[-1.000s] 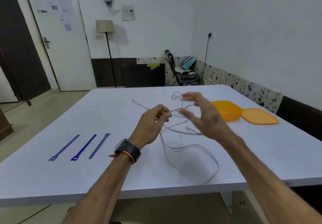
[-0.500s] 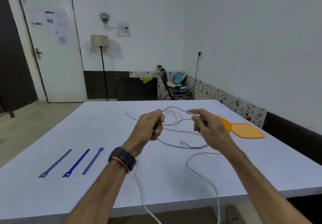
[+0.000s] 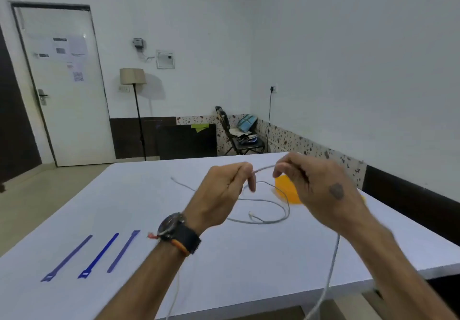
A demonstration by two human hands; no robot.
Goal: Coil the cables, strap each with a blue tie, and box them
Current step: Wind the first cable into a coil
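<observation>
Nearest the camera, two strands of the grey cable (image 3: 266, 216) hang off the front edge of the white table (image 3: 249, 265), one under each forearm. Three blue ties (image 3: 99, 255) lie side by side at the near left. Above mid-table, the left hand (image 3: 221, 193) and right hand (image 3: 316, 190) are raised, each pinching the cable with curled fingers, a short span stretched between them. Below and beyond the hands, the rest loops loosely on the tabletop. Behind the right hand sits an orange box (image 3: 286, 190), partly hidden.
</observation>
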